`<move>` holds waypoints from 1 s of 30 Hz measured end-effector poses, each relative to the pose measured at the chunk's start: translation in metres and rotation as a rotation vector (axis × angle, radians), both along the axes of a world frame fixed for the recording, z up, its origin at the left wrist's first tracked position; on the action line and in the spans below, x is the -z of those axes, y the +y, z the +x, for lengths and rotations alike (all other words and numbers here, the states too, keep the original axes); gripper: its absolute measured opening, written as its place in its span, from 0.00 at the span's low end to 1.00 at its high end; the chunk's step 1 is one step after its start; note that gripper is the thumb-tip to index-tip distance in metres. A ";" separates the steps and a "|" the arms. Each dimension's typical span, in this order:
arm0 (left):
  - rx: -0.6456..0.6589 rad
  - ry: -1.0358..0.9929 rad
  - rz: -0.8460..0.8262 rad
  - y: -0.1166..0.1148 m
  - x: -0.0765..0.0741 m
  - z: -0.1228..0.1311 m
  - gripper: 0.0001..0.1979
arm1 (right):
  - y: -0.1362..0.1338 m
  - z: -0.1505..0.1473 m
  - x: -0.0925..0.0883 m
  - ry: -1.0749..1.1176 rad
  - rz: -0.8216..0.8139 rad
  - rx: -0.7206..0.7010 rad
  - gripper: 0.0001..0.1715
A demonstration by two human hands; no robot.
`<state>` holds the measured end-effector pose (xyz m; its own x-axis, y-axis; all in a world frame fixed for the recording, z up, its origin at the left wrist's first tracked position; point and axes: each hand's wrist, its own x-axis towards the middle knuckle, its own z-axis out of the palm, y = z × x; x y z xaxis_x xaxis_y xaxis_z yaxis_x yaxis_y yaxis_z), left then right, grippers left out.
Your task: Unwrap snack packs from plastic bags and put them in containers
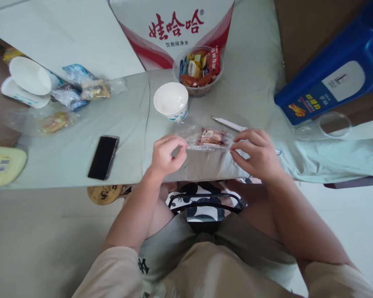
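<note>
A clear plastic bag [189,131] lies flat near the table's front edge, with a small reddish-brown snack packet [211,137] inside it. My left hand [168,155] pinches the left end of the bag between thumb and forefinger. At the opposite end, my right hand [257,152] has its thumb and fingertips closed on the bag's edge. Just behind the bag, close to my right fingers, rests a slim white pen-like tool [228,123]. A white paper bowl [170,101] with a blue pattern stands upright behind my left hand.
A clear tub [199,89] of wrapped snacks stands before a white-and-red carton [177,25]. Leftward are a phone [103,157], bagged snacks [71,95], tipped paper cups [30,76] and a yellow bottle [4,166]. A blue package [332,70] and clear cup [325,125] are rightward.
</note>
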<state>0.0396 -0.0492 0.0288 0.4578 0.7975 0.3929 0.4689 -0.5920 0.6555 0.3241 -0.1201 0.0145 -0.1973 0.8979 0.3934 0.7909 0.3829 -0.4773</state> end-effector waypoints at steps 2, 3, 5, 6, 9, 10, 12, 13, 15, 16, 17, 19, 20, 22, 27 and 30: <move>0.121 0.099 -0.172 -0.004 -0.005 -0.002 0.08 | -0.002 0.000 -0.004 0.015 -0.086 -0.100 0.12; 0.184 0.191 -0.288 -0.005 -0.007 -0.003 0.08 | -0.004 0.000 -0.005 0.009 -0.157 -0.150 0.13; 0.297 0.407 -0.537 -0.006 -0.007 -0.002 0.09 | -0.005 0.002 -0.004 -0.015 -0.300 -0.243 0.17; 0.338 0.496 -0.644 -0.006 -0.006 -0.001 0.09 | -0.006 0.003 -0.003 -0.029 -0.356 -0.275 0.19; 0.357 0.521 -0.795 -0.007 -0.002 0.001 0.08 | -0.006 0.007 0.001 -0.117 -0.447 -0.246 0.26; 0.323 0.450 -0.782 -0.008 -0.001 0.002 0.09 | -0.006 0.008 0.002 -0.164 -0.458 -0.189 0.27; 0.182 0.286 -0.639 -0.008 0.001 0.002 0.11 | -0.005 0.007 0.005 -0.250 -0.455 -0.056 0.26; 0.098 0.232 -0.513 -0.007 0.001 0.002 0.11 | -0.005 0.006 0.006 -0.274 -0.435 0.008 0.22; -0.025 0.221 -0.249 -0.003 0.004 0.004 0.10 | -0.005 0.000 0.008 -0.275 -0.361 0.110 0.18; -0.043 0.255 -0.170 0.000 0.006 0.005 0.15 | -0.005 -0.004 0.009 -0.254 -0.314 0.146 0.23; -0.028 0.306 -0.149 0.003 0.009 0.006 0.23 | -0.005 -0.009 0.009 -0.224 -0.263 0.173 0.29; 0.049 0.403 -0.224 0.008 0.016 0.007 0.33 | -0.005 -0.017 0.010 -0.157 -0.185 0.188 0.31; 0.084 0.431 -0.275 0.010 0.018 0.008 0.32 | -0.004 -0.021 0.011 -0.125 -0.159 0.170 0.28; 0.108 0.424 -0.350 0.012 0.022 0.008 0.22 | -0.003 -0.028 0.013 -0.077 -0.140 0.080 0.19; 0.042 0.122 -0.603 0.008 0.023 0.012 0.09 | 0.001 -0.038 0.027 -0.106 -0.230 -0.113 0.28; 0.000 -0.220 -0.857 0.008 0.023 0.020 0.12 | 0.007 -0.039 0.037 -0.066 -0.266 -0.114 0.37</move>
<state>0.0594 -0.0414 0.0059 0.4423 0.8582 -0.2606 0.2794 0.1443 0.9493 0.2852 -0.1136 -0.0225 -0.3198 0.9384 0.1306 0.7829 0.3394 -0.5215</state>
